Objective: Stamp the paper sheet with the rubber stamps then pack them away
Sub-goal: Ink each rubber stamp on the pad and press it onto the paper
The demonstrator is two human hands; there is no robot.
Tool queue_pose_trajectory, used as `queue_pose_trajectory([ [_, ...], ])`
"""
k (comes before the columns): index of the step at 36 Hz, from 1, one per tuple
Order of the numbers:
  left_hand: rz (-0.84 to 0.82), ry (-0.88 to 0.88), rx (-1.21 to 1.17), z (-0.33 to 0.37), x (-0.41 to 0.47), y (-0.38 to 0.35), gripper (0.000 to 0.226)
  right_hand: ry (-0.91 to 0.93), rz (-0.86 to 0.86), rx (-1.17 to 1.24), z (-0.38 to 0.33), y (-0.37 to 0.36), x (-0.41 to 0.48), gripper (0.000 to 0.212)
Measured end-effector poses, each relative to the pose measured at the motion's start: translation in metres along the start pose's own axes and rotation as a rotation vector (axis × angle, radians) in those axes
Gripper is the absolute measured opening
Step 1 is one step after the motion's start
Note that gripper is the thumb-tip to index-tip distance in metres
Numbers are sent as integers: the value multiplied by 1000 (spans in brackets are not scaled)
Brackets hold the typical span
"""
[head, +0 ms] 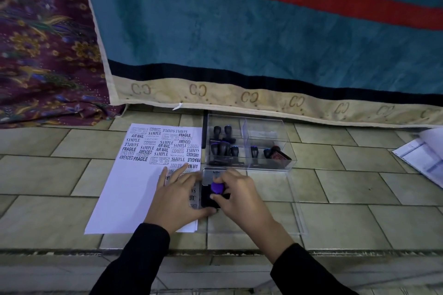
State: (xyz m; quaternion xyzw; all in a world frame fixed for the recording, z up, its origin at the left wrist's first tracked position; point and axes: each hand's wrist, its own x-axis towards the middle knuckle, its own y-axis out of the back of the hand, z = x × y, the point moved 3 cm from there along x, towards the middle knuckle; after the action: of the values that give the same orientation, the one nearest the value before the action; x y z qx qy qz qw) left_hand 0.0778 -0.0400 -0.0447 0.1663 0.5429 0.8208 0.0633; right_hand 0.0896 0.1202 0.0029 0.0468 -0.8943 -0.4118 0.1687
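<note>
A white paper sheet (134,182) lies on the tiled floor, its far half covered with black stamp prints. Right of it sits a black ink pad (208,195) with its lid raised. My right hand (236,195) grips a rubber stamp with a purple-topped handle (217,188) and holds it down on the pad. My left hand (176,196) lies flat with fingers spread on the sheet's right edge, its thumb against the pad's near side. Behind the pad stands a clear plastic box (285,141) with several black stamps (224,146) inside.
A clear lid (296,201) lies flat on the tiles beside the ink pad. More papers (424,153) lie at the far right. A teal and red blanket (263,43) and a purple patterned cloth (43,43) hang behind. A step edge (72,251) runs across near me.
</note>
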Motion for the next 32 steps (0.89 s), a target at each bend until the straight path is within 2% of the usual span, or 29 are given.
queue_pose_trajectory([
  [3, 34, 57, -61, -12, -2, 14, 98, -2, -10, 20, 2, 0, -11, 26],
  [10, 227, 428, -29, -92, -13, 39, 60, -37, -33, 95, 1, 4, -2, 31],
  [13, 206, 540, 24, -111, -19, 35, 61, -58, -27, 185, -7, 5, 8, 32],
  [16, 177, 552, 83, -117, -21, 26, 57, -49, -38, 249, -23, -2, 19, 33],
  [24, 192, 562, 93, -120, -20, 21, 51, 79, -162, 180, -57, -44, 38, 28],
  [32, 196, 566, 92, -122, -19, 20, 58, 80, -259, 161, -59, -60, 40, 29],
])
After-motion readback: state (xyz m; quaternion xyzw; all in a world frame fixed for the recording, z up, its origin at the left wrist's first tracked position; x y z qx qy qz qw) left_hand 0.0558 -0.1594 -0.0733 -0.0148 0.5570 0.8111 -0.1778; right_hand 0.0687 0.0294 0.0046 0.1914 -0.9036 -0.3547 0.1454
